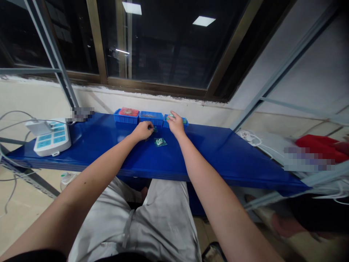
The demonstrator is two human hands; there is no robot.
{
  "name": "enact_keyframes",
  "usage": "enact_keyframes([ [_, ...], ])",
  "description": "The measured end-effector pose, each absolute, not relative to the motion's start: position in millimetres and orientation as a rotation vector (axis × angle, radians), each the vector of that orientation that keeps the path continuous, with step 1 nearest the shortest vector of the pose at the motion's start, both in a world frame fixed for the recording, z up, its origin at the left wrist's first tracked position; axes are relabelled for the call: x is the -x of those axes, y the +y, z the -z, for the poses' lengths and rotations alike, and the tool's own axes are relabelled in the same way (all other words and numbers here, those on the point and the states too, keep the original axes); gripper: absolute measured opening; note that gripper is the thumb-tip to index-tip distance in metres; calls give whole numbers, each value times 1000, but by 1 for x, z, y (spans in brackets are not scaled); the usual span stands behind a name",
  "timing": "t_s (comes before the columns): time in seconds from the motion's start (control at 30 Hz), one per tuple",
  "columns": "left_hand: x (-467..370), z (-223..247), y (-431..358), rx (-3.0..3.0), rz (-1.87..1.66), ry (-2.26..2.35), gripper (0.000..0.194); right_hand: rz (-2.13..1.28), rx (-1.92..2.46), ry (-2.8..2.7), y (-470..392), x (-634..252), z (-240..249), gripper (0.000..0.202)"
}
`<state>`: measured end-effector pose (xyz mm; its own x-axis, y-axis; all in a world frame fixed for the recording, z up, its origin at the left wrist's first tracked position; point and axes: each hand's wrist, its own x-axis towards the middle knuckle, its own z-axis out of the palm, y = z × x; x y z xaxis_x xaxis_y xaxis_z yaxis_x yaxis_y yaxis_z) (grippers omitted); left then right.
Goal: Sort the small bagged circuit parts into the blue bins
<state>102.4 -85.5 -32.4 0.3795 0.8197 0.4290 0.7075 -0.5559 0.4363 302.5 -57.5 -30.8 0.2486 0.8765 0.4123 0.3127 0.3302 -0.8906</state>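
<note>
My left hand (144, 130) is closed above the blue table, its fingertips pinched at a small greenish bag (155, 129). Just in front of it, a small clear bag (160, 142) with white pieces inside lies flat on the tabletop. Over the right-hand blue bin (186, 125) reaches my right hand (176, 123). Its fingers are apart, among greenish packets (184, 120) in that bin; whether they touch one I cannot tell. The middle blue bin (151, 119) holds small items too small to name. A reddish packet (129, 111) lies on top of the left blue bin (126, 118).
A white power strip (53, 142) with a plugged-in adapter and cables sits at the table's left end. Grey metal posts (67, 83) rise at both sides. A white cable (255, 138) and red cloth (321, 147) are on the right. Behind the blue table (212, 153) stand a wall and window.
</note>
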Motion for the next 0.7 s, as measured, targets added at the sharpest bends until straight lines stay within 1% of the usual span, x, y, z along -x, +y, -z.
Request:
enact_keyframes([
  [0.1,-103,38,-84,-2625,-788,1332,38,-529,1232,-1297,-64,-304,31,36],
  [0.17,-103,41,-82,-2673,-710,1310,49,-573,1238,-1316,-69,-303,31,25],
  [0.27,-106,43,-81,-2612,-595,1362,59,-645,1246,-1415,-77,-299,34,21],
  [0.33,-107,43,-79,-2570,-587,1388,62,-660,1262,-1505,-80,-295,37,20],
  [0.37,-107,43,-79,-2571,-612,1385,61,-661,1273,-1550,-81,-293,38,20],
  [0.43,-108,41,-78,-2606,-673,1342,52,-644,1298,-1631,-83,-290,41,20],
  [0.5,-108,39,-81,-2646,-689,1285,36,-611,1311,-1688,-84,-287,43,19],
  [0.57,-107,34,-85,-2654,-719,1237,20,-620,1298,-1704,-86,-285,43,24],
  [0.63,-107,29,-91,-2594,-822,1218,18,-692,1256,-1685,-89,-282,42,34],
  [0.7,-107,25,-94,-2423,-959,1236,19,-769,1189,-1657,-92,-280,40,36],
])
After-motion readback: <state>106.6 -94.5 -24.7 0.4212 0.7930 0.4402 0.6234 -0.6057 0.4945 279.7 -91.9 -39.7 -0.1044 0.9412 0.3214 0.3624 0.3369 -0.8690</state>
